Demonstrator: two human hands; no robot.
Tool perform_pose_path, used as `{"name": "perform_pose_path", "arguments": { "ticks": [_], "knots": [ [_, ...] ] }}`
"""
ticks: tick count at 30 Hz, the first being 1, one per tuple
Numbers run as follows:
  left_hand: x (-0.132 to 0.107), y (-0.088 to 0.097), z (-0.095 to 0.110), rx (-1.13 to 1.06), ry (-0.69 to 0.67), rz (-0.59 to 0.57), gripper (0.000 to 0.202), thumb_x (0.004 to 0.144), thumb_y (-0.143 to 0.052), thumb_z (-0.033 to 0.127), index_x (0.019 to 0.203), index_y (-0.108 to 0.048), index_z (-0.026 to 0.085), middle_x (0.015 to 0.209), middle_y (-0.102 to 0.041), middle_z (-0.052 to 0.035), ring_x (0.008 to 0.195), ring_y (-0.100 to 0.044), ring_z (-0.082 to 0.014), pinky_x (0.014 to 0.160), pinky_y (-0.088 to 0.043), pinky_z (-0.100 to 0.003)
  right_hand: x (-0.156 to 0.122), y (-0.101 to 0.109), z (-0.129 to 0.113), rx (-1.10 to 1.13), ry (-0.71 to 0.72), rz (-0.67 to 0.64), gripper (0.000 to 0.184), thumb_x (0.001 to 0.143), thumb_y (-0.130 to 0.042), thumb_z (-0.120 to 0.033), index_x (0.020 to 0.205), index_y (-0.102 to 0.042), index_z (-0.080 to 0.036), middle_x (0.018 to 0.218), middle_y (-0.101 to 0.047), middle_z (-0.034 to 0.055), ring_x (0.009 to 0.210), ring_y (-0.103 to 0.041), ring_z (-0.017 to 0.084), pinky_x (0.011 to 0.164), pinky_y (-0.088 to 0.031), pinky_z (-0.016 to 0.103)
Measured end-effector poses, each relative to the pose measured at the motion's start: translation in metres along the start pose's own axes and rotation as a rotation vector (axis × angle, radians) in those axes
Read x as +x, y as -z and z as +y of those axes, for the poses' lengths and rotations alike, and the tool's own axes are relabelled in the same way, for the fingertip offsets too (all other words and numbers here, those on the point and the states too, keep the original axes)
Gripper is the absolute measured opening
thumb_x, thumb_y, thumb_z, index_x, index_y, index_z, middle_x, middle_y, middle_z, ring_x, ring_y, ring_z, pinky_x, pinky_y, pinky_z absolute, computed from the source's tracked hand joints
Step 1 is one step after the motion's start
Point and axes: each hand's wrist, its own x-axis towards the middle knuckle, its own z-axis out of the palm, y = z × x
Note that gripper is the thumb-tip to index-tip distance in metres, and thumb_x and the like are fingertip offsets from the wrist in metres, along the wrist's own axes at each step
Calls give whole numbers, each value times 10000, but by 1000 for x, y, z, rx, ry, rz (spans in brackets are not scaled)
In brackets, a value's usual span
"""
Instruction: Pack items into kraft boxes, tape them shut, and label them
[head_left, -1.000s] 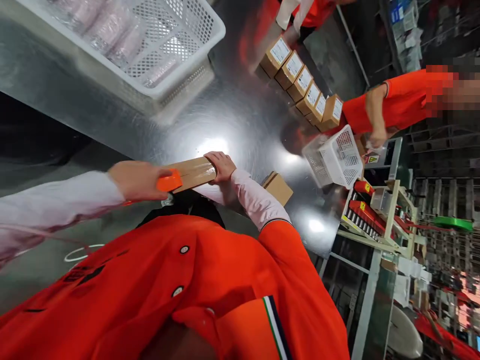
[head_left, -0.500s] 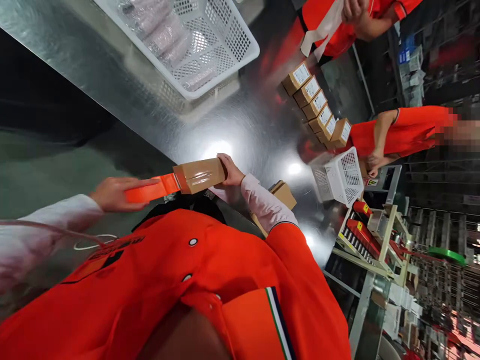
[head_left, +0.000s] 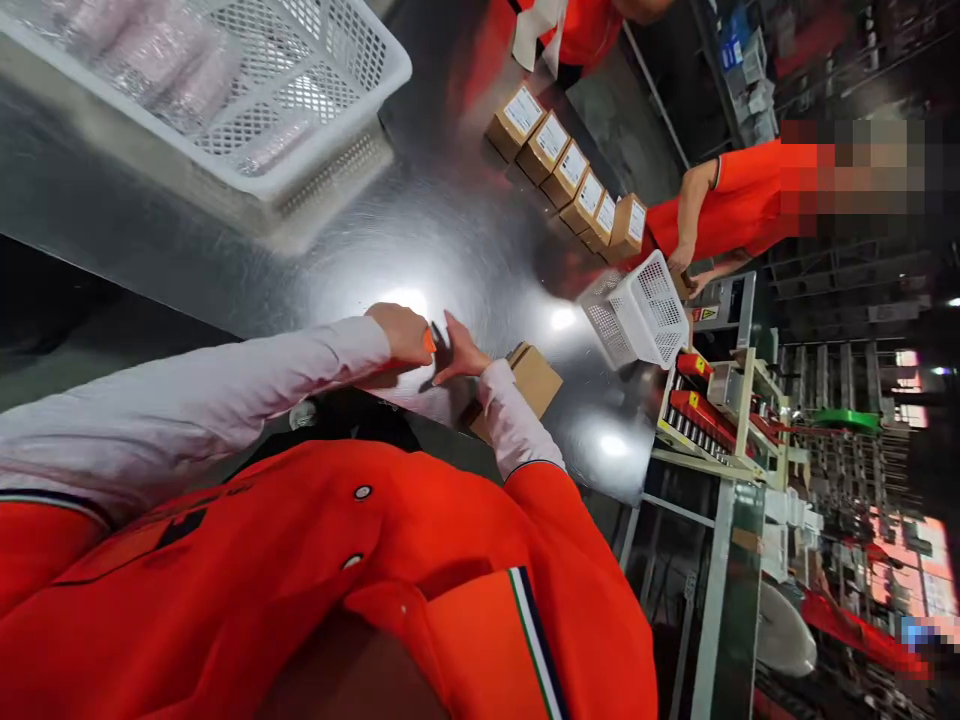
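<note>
My left hand (head_left: pixel 403 333) is closed with its knuckles up, over the table's near edge. A small orange piece (head_left: pixel 430 341) shows at its fingers; the rest of that orange hand tool is hidden in the fist. Just right of it, my right hand (head_left: pixel 463 352) has thumb and fingers apart, facing the left fist. A dark edge (head_left: pixel 441 352) shows in the gap between the hands; what it belongs to is unclear. Beside my right wrist sits a brown cardboard box (head_left: pixel 537 381). The taped box seen earlier cannot be made out clearly.
A white basket (head_left: pixel 330 130) with bubble-wrapped items (head_left: pixel 172 60) stands at upper left on the metal table (head_left: pixel 480 220). Labelled cartons (head_left: pixel 551 140) form a row beyond. Near a co-worker (head_left: pixel 742 195) is a white basket (head_left: pixel 649 315), beside a red-and-cream machine (head_left: pixel 712 410).
My left hand has swung right, up beside my right hand. The taped box has left my right hand's grasp, and its fingers have spread. The view has shifted.
</note>
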Motion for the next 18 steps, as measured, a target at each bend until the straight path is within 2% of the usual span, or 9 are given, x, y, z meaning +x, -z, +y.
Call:
{"name": "perform_pose_path", "arguments": {
  "ticks": [2, 5, 7, 9, 11, 14, 16, 18],
  "knots": [
    [12, 3, 3, 23, 7, -27, 674, 825, -774, 524, 1287, -808, 35, 1192, -776, -284, 1148, -733, -449, 976, -522, -461, 25, -11, -6, -5, 108, -82, 1561, 383, -1087, -303, 1721, -317, -69, 1803, -246, 267, 1694, -228, 431, 1410, -205, 535],
    [8, 5, -10, 58, 27, -51, 726, 880, -709, 583, 1394, -761, 73, 1233, -765, -259, 1165, -724, -420, 972, -519, -453, 57, -30, -18, -22, 220, -103, 1338, 526, -1015, -276, 1682, -377, -53, 1730, -411, 232, 1625, -367, 402, 1384, -276, 505],
    [-10, 2, -30, 78, 57, -78, 720, 904, -677, 609, 1463, -737, 159, 1213, -773, -221, 1143, -728, -418, 964, -523, -468, 64, -35, -24, -39, 246, -105, 1256, 543, -974, -241, 1654, -414, -68, 1655, -509, 214, 1553, -460, 386, 1345, -354, 512],
    [-39, -7, -59, 87, 102, -113, 719, 894, -688, 610, 1503, -722, 230, 1151, -782, -186, 1098, -736, -421, 955, -526, -476, 62, -34, -29, -49, 248, -111, 1220, 537, -946, -227, 1637, -433, -97, 1606, -553, 206, 1506, -502, 384, 1295, -426, 529],
    [-75, -24, -95, 80, 175, -155, 740, 853, -719, 605, 1515, -719, 275, 1040, -783, -144, 1025, -744, -413, 940, -532, -463, 58, -30, -32, -54, 242, -118, 1192, 548, -921, -245, 1631, -437, -122, 1585, -563, 200, 1500, -501, 393, 1263, -458, 545],
    [-123, -63, -142, 3, 322, -174, 800, 805, -728, 614, 1556, -674, 346, 813, -738, -48, 921, -740, -375, 947, -521, -430, 53, -25, -35, -65, 232, -133, 1176, 550, -895, -282, 1625, -442, -131, 1575, -558, 201, 1507, -485, 414, 1246, -462, 576],
    [-139, -90, -158, -63, 363, -140, 844, 803, -726, 607, 1596, -632, 334, 761, -728, -30, 928, -740, -373, 972, -507, -418, 53, -23, -35, -69, 222, -135, 1188, 537, -889, -303, 1620, -441, -113, 1577, -545, 213, 1501, -484, 418, 1240, -461, 578],
    [-140, -114, -160, -161, 347, -55, 854, 788, -750, 577, 1581, -644, 278, 848, -777, -64, 1026, -738, -395, 1005, -494, -411, 55, -21, -35, -63, 228, -134, 1177, 527, -881, -309, 1601, -451, -92, 1564, -552, 218, 1469, -514, 400, 1241, -460, 556]
  ]
}}
